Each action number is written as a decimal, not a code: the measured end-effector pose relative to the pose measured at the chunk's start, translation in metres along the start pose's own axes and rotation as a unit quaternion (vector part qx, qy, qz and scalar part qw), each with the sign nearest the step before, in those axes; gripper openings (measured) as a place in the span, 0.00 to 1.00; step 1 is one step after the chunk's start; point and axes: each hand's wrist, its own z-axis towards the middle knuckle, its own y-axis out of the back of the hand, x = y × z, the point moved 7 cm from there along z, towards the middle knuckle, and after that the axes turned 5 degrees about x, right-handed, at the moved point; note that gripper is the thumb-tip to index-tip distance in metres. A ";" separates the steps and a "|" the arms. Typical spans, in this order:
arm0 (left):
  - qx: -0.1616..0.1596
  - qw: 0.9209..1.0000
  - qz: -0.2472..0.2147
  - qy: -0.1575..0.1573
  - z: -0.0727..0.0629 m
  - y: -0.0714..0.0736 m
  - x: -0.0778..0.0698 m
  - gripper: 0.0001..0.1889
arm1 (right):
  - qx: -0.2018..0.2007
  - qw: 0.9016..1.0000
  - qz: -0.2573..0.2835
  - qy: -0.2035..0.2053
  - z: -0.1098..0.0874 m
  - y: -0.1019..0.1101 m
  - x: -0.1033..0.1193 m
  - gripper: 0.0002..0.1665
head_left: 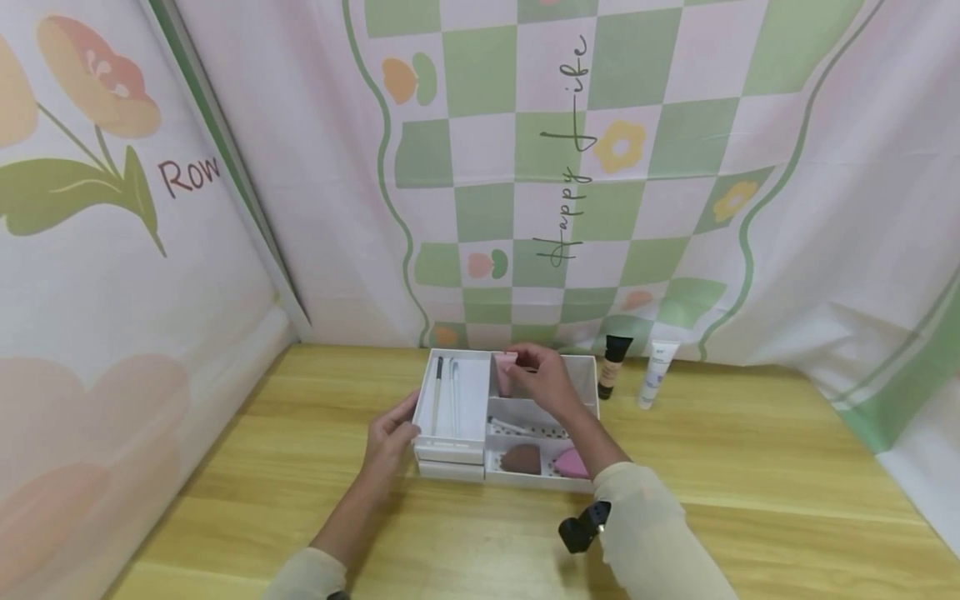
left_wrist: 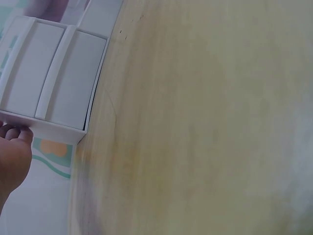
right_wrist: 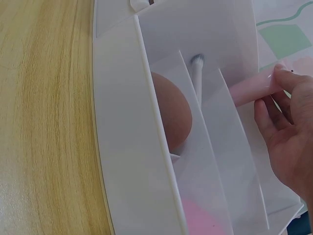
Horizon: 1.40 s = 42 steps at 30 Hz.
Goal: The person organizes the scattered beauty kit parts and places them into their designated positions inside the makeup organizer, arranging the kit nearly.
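A white desktop organizer stands on the table, with two drawer fronts at its left. My left hand rests its fingers against the organizer's left side wall. Over the back compartment, my right hand pinches the top end of a pink tube between thumb and fingers. The tube's lower end is inside the compartment, behind a divider in the right wrist view. A white-handled makeup brush lies in the middle slot. In the front slots are a brown makeup sponge and a pink one.
Several slim brushes lie on the organizer's left top tray. Right of the organizer stand a black-capped foundation tube and a white tube. A patterned curtain hangs behind the wooden table.
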 end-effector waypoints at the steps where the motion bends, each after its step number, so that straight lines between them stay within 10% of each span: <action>1: 0.000 1.000 -0.001 0.000 0.000 0.000 0.000 0.33 | -0.001 1.000 -0.001 0.001 0.000 0.000 0.000 0.18; 42: -0.003 1.000 -0.015 0.020 0.000 -0.001 0.002 0.34 | -0.033 0.998 0.044 0.022 -0.014 0.052 0.005 0.19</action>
